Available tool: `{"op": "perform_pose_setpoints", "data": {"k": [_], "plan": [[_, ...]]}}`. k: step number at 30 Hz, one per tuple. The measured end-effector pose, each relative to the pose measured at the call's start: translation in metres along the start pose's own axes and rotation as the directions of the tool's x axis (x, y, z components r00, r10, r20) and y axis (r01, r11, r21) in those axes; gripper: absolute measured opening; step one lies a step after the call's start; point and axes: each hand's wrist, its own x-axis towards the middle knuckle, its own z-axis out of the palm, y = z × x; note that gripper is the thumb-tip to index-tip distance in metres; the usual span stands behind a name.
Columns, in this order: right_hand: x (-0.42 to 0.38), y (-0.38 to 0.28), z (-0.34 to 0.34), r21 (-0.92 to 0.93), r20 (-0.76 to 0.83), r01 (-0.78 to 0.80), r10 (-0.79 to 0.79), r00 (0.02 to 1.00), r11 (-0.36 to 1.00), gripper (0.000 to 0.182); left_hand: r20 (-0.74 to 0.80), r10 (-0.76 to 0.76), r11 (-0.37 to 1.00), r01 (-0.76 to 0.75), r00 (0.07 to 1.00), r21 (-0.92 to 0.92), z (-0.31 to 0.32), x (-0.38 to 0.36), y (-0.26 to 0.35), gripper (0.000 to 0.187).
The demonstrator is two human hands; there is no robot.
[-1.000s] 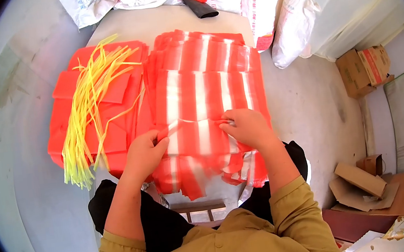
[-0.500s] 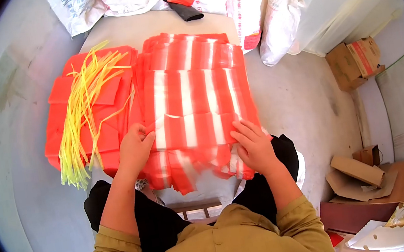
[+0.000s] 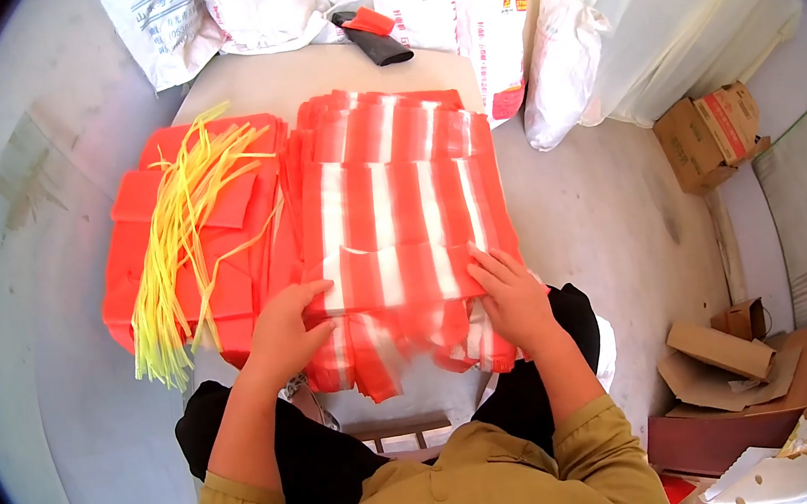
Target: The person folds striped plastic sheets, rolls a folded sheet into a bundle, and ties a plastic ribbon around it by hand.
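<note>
A pile of red-and-white striped sheets point(image 3: 404, 201) lies on the table in front of me, its near ends ragged and hanging over the edge. My left hand point(image 3: 287, 332) rests at the pile's near left corner, thumb and fingers apart. At the near right part of the pile, my right hand point(image 3: 513, 299) lies on the stripes with its fingers spread. Left of the striped pile are folded plain red sheets point(image 3: 130, 197), and a bundle of yellow strips point(image 3: 177, 244) lies across them.
White printed sacks point(image 3: 423, 3) stand behind the table point(image 3: 246, 75), where a black and red item point(image 3: 378, 44) lies. A white bag point(image 3: 563, 71) is at the back right. Cardboard boxes point(image 3: 710, 136) and flattened cardboard point(image 3: 725, 364) sit on the right.
My left hand has shifted right and slightly nearer to me, and its fingers have opened. My right hand stays on the pile. The whole view has moved slightly, with objects lower in the frame.
</note>
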Motion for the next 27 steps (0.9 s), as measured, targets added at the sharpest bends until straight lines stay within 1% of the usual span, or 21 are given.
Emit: {"op": "perform_pose_setpoints", "data": {"k": [2,5,8,11,17,21,23,26,27], "plan": [[-0.001,0.004,0.002,0.012,-0.002,-0.020,0.020,1.000,1.000,0.046,-0.042,0.091,0.979,-0.082,0.995,0.187,0.001,0.000,0.004,0.051],[0.000,0.005,0.002,0.029,0.003,-0.041,0.041,0.999,0.999,0.045,-0.070,0.115,0.967,-0.095,0.991,0.236,0.005,0.003,0.003,0.053],[0.001,0.007,0.001,0.040,0.016,-0.054,0.053,0.998,0.998,0.046,-0.110,0.181,0.943,-0.141,0.977,0.303,0.010,0.007,0.000,0.053],[0.000,0.008,-0.001,0.044,0.033,-0.066,0.064,0.997,0.997,0.046,-0.149,0.217,0.935,-0.162,0.965,0.315,0.011,0.007,0.004,0.053],[0.002,0.006,-0.010,0.023,0.093,-0.093,0.091,0.992,0.995,0.045,-0.163,0.218,0.920,-0.147,0.962,0.362,0.015,0.010,-0.003,0.046],[0.003,-0.001,-0.021,0.023,0.126,-0.150,0.146,0.981,0.988,0.041,-0.200,0.222,0.941,-0.156,0.954,0.301,0.011,0.008,0.001,0.039],[0.005,-0.005,-0.033,0.057,0.130,-0.156,0.148,0.980,0.986,0.038,-0.209,0.209,0.956,-0.155,0.955,0.250,0.006,0.007,0.002,0.037],[0.005,-0.003,-0.046,0.122,0.146,-0.196,0.178,0.973,0.973,0.033,-0.260,0.303,0.944,-0.251,0.917,0.213,0.000,0.008,0.001,0.031],[0.004,-0.002,-0.049,0.146,0.155,-0.215,0.192,0.969,0.966,0.031,-0.275,0.306,0.951,-0.278,0.912,0.135,0.000,0.009,0.001,0.026]]}}
